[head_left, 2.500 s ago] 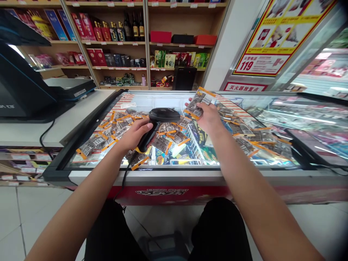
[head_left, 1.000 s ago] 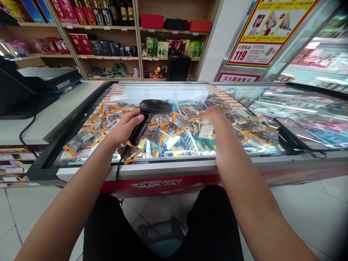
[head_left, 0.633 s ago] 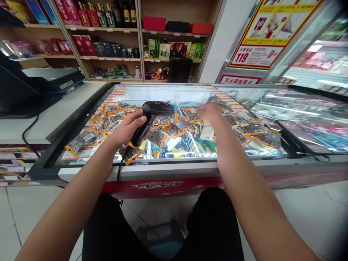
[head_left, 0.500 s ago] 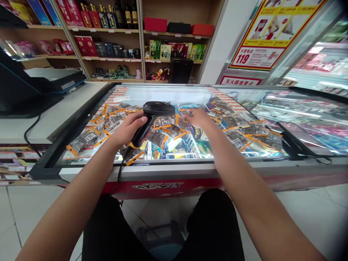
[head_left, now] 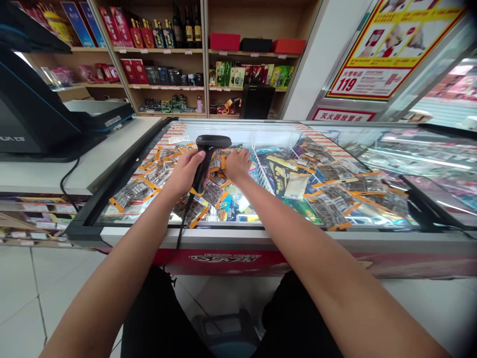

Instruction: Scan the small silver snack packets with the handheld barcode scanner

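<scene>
My left hand (head_left: 186,171) is wrapped round the handle of a black barcode scanner (head_left: 204,164), held upright above the glass lid with its head at the top. A cable runs down from the handle's base. To the right of the scanner, my right hand (head_left: 238,163) is low over the glass with its fingers apart, at the edge of several small clear packets with orange ends (head_left: 214,191). Its palm side and thumb are hidden, so any contact with a packet underneath is unclear. More such packets lie to the left (head_left: 132,191) and to the right (head_left: 331,199).
The packets lie on a chest freezer's glass lid (head_left: 167,219), with bagged goods visible below. At left a counter (head_left: 112,144) bears a dark machine (head_left: 33,109). Stocked shelves (head_left: 164,87) stand behind. A dark flat device (head_left: 428,199) rests at right.
My right hand has moved left, closer to the scanner, and packets from the middle have shifted left with it. The scanner has tilted slightly, still in my left hand. The view has turned a little left.
</scene>
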Tool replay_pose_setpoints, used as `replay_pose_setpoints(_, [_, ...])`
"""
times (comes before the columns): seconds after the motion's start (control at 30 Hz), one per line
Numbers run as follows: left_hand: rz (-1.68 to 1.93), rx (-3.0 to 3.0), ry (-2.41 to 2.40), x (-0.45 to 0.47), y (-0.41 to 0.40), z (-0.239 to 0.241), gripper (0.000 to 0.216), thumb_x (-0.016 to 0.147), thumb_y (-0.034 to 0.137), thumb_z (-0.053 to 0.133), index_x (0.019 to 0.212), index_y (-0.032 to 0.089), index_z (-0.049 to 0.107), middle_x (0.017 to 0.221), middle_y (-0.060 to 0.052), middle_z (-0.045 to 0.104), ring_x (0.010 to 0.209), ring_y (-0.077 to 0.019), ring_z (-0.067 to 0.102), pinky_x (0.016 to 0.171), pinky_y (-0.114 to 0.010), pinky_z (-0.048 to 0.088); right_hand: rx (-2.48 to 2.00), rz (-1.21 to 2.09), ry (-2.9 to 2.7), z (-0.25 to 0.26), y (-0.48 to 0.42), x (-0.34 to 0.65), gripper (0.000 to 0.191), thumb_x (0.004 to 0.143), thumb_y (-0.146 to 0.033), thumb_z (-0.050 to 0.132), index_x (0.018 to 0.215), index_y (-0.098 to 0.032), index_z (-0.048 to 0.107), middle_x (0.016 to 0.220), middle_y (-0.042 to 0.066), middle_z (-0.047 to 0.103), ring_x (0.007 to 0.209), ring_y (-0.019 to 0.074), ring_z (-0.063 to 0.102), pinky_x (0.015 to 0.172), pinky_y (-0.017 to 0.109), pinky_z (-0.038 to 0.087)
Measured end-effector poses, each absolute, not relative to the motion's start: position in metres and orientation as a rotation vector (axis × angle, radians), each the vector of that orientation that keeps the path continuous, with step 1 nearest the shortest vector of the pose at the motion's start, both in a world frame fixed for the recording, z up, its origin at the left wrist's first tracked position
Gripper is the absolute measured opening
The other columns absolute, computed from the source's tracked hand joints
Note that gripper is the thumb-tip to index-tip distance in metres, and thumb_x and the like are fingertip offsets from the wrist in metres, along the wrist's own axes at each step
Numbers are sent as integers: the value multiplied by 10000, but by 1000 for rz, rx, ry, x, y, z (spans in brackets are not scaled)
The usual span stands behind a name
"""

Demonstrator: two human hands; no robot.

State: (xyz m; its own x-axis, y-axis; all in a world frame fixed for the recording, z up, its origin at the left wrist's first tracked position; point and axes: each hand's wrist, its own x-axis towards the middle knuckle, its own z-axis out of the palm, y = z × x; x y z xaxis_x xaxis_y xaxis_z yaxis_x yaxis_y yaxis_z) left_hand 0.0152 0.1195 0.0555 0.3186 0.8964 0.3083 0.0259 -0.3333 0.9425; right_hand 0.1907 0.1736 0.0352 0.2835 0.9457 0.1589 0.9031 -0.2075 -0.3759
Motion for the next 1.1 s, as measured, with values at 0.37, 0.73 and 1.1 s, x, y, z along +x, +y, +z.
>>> replay_pose_setpoints(0.37, [1304,1504,976,15,113,67,456,1003,682,664,886,256,553,633,8,658,432,-161,577,414,-292,464,-1949,63,-1906,52,170,269,560,1247,-304,235,1512,-119,693,1447,256,751,1365,392,679,1168,513,528])
replay_pose_setpoints(0.73, [1327,1563,907,18,110,64,365,1037,595,637,924,255,568,635,14,619,428,-157,570,412,-280,454,-2526,-248,-1912,53,131,399,490,1029,-109,592,1463,-4,794,1542,373,656,1517,524,581,1190,647,539])
replay_pose_setpoints(1.1, [1307,1679,835,13,109,64,470,1031,722,630,979,258,571,676,8,663,470,-154,594,434,-276,441,-2275,146,-1823,65,126,357,579,1141,-486,640,1558,-99,747,1676,310,577,1608,490,518,1285,630,472])
